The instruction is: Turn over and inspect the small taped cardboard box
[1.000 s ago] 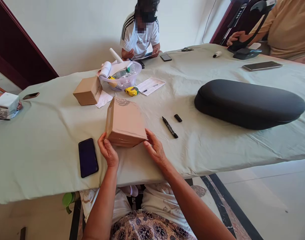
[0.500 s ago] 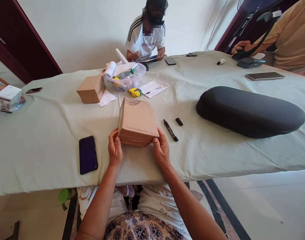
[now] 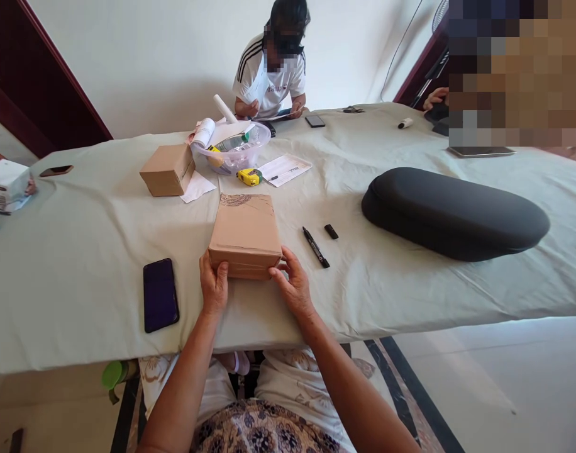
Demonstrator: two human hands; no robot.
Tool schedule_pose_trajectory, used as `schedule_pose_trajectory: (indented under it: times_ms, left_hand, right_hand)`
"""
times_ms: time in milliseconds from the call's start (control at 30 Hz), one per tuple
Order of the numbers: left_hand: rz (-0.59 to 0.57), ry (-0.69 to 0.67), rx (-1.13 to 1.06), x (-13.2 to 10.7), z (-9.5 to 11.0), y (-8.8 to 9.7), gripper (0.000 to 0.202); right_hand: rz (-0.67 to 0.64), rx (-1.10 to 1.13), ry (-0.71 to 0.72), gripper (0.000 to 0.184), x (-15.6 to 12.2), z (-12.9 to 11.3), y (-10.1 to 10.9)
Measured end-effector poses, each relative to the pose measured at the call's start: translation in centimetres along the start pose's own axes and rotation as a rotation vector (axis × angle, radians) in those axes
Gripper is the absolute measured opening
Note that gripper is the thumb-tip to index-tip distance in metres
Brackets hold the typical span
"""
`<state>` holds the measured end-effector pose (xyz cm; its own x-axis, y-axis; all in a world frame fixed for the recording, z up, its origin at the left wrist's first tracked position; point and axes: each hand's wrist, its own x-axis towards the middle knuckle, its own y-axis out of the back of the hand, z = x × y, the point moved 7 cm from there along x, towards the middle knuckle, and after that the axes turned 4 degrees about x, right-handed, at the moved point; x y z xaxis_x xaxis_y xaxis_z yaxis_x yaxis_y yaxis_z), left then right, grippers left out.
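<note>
A brown cardboard box (image 3: 244,233) lies flat on the pale green table cloth (image 3: 80,251), near the front edge. My left hand (image 3: 214,284) grips its near left corner, and my right hand (image 3: 292,286) grips its near right corner. A black marker (image 3: 315,247) and its cap (image 3: 331,231) lie just to the right of the box. A dark phone (image 3: 160,294) lies face up to the left of my left hand.
A second cardboard box (image 3: 167,170), a clear bowl of items (image 3: 231,148), a yellow tape measure (image 3: 249,177) and a paper sheet (image 3: 285,168) sit behind. A large black padded case (image 3: 453,212) lies right. One person sits at the far side, another at the right.
The box was tipped up on an edge between my hands; it has come down flat on the table, squared to me. Both hands stayed on its near corners.
</note>
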<state>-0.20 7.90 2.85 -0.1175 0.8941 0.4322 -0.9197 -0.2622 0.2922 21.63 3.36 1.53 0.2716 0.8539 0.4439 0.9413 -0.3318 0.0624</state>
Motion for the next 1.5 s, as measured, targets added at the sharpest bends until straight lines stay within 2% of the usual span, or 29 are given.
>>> schedule_pose_trajectory:
  times_ms: [200, 333, 433, 733, 967, 1100, 1200, 1400, 1500]
  left_hand:
    - [0.069, 0.078, -0.008, 0.0, -0.9, 0.5, 0.061]
    - [0.133, 0.113, 0.004, 0.0, -1.4, 1.0, 0.063]
    - [0.156, 0.132, 0.018, 0.0, -1.7, 1.1, 0.066]
    - [0.152, 0.103, 0.058, 0.1, -1.5, 1.3, 0.061]
    - [0.019, 0.053, 0.057, -0.3, -0.8, 0.1, 0.059]
    - [-0.068, 0.059, -0.031, -0.5, -0.7, -0.9, 0.063]
    - [-0.07, 0.068, -0.011, -0.5, -0.7, -1.1, 0.073]
    - [-0.041, 0.038, 0.074, -0.3, -0.2, -0.9, 0.062]
    - [-0.034, 0.015, 0.081, -0.6, 0.2, -1.1, 0.064]
  right_hand:
    - [-0.139, -0.148, 0.129, 0.077, -0.2, -0.5, -1.3]
    - [-0.198, -0.135, 0.146, 0.079, -0.3, -0.8, -1.7]
    - [-0.216, -0.098, 0.156, 0.073, -0.2, -1.1, -1.7]
    - [-0.163, -0.007, 0.115, 0.061, 0.0, -0.7, -1.4]
    - [-0.042, 0.003, 0.071, 0.056, -0.1, -0.3, -0.6]
    - [-0.031, 0.009, 0.042, 0.06, 0.1, 0.0, -0.6]
    - [-0.036, 0.012, 0.024, 0.059, 0.1, 0.0, -0.6]
    - [-0.056, 0.008, -0.023, 0.059, 0.1, 0.1, -0.8]
    - [-0.001, -0.058, -0.009, 0.066, 0.0, 0.0, -0.8]
